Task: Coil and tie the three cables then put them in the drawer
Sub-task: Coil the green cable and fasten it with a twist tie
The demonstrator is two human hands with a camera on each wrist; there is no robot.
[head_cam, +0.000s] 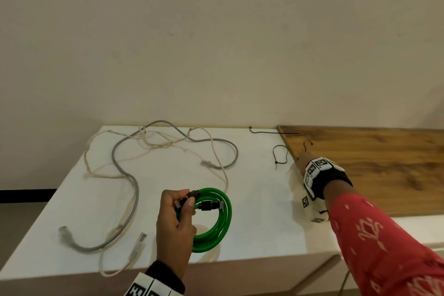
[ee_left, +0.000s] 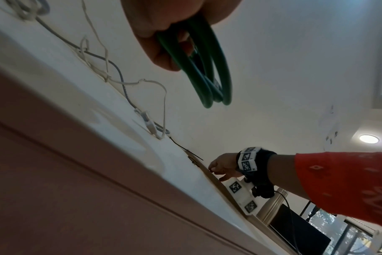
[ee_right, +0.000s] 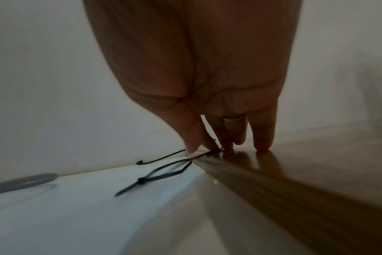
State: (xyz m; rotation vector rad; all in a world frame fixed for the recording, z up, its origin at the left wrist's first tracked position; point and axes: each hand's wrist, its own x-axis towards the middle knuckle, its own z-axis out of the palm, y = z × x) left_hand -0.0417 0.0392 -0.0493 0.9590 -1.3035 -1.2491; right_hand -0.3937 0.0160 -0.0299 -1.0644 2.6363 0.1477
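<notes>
My left hand (head_cam: 186,197) grips the coiled green cable (head_cam: 217,221) by its black plugs, just above the white table (head_cam: 259,194); in the left wrist view its loops (ee_left: 207,77) hang from the fingers (ee_left: 161,43). To the left, a grey cable (head_cam: 131,175) and a thin cream cable (head_cam: 217,154) lie loose and tangled. My right hand (head_cam: 299,160) reaches to the edge of the wooden board (head_cam: 374,163). Its thumb and forefinger (ee_right: 202,149) pinch a black zip tie (ee_right: 215,150) there. The other fingers (ee_right: 263,138) touch the wood.
A looped black zip tie (head_cam: 280,155) and a straight one (head_cam: 271,132) lie on the table near the right hand. The wall runs close behind. Below the table's front edge is a brownish cabinet front (ee_left: 76,189) with a seam.
</notes>
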